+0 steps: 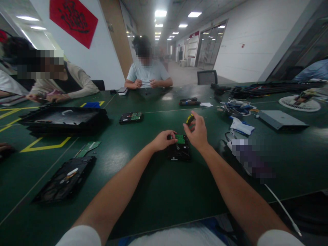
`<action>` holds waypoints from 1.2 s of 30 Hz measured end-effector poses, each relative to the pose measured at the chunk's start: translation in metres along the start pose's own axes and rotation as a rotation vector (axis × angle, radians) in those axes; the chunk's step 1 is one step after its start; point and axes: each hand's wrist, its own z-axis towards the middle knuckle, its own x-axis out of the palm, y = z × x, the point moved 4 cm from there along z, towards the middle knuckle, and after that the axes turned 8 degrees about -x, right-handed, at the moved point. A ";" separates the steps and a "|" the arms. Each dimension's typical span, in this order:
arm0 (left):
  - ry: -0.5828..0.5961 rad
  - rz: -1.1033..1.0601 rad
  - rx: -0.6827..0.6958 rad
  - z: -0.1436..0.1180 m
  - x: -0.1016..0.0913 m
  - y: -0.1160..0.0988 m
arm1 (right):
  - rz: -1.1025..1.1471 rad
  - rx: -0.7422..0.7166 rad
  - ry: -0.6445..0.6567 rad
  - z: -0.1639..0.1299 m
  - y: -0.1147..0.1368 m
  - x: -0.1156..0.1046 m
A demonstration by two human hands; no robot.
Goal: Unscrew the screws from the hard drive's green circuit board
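Note:
A black hard drive [179, 152] with a green circuit board [180, 139] lies on the table in front of me. My left hand [165, 140] is at its far left corner, thumb and fingers closed over the edge there. Just right of the drive, my right hand [197, 131] is raised and holds a screwdriver [190, 119] by its yellow-and-black handle. The screwdriver's shaft and tip are hard to make out. Another hard drive [131, 117], board side up, lies farther off to the left.
On the left are a black plastic casing [64, 181], a green circuit strip [88, 149] and black trays [64, 118]. To the right lie a phone-like device [252, 159] with a white cable, a glove [242, 126] and a grey metal box [282, 119]. Two people sit across the table.

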 end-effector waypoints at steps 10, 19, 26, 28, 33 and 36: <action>-0.002 -0.005 0.017 0.000 0.000 0.001 | 0.032 -0.001 0.003 -0.001 -0.002 0.002; -0.003 -0.004 -0.002 0.000 0.000 -0.001 | 0.032 -0.015 0.009 -0.001 0.001 0.000; 0.001 -0.010 0.022 0.000 0.000 0.000 | 0.053 0.001 0.028 -0.001 0.001 0.001; -0.001 -0.006 0.020 0.000 0.000 0.000 | 0.055 0.012 0.020 -0.001 0.000 0.000; 0.004 -0.011 0.016 0.000 0.000 0.000 | 0.079 0.007 0.028 -0.001 0.001 0.001; 0.002 -0.010 0.019 0.000 0.000 0.000 | 0.078 0.012 0.031 -0.001 0.002 0.000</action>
